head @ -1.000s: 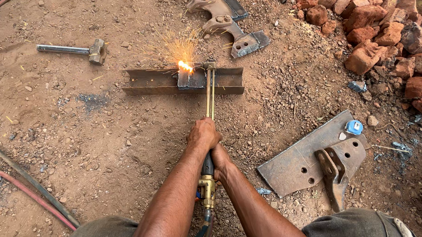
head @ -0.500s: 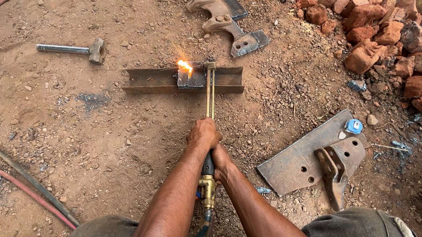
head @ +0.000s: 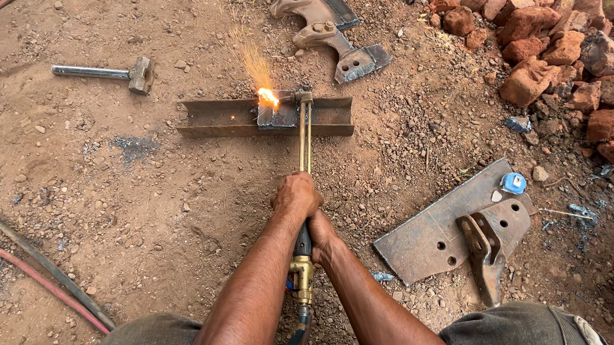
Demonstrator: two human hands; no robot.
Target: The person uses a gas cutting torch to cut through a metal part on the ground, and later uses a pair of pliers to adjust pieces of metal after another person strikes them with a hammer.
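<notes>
A long brass cutting torch (head: 303,142) was gripped by both hands: the left hand (head: 296,196) was closed around the twin tubes further forward, and the right hand (head: 322,234) was wrapped around the dark handle just behind it. The torch tip was held against a small grey steel plate (head: 276,116) that lay on a rusty steel channel (head: 220,118) set on the bare dirt ground (head: 149,208). A bright orange flame (head: 267,96) was seen at the plate's upper edge, and sparks were thrown up and away from the person. A steel-handled sledgehammer (head: 113,72) lay well apart to the left, a flat rusty plate with a bolted bracket (head: 455,229) lay to the right, and broken red bricks (head: 556,45) were piled at the upper right. Two hoses (head: 38,272) ran across the dirt at the lower left. It was judged that bare forearms could be burned by stray sparks, and that the hoses could be scorched if hot slag were scattered towards them
</notes>
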